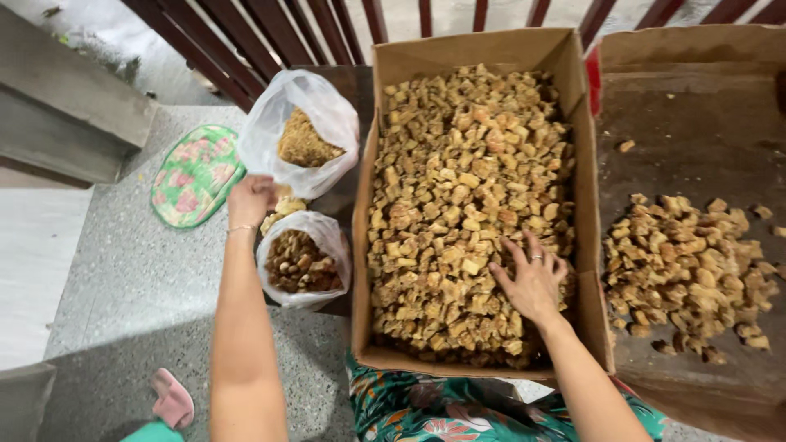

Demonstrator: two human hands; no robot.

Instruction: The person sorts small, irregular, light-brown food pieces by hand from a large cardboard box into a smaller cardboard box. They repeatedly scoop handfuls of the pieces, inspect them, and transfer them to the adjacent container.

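A cardboard box (366,245) sits in front of me, filled with several small tan, cube-like pieces (458,164). My right hand (530,278) rests on the pieces near the box's lower right, fingers spread, a ring on one finger. My left hand (251,199) reaches out to the left of the box, fingers curled between two plastic bags; whether it holds pieces is hidden. The nearer bag (301,262) holds darker brown pieces. The farther, larger bag (304,131) holds finer golden-brown bits.
A second cardboard box (696,106) on the right holds a smaller heap of tan pieces (696,274). A green and pink flowered mat (196,174) lies on the speckled floor. A pink slipper (171,399) is at lower left. Dark red railings (286,33) run behind.
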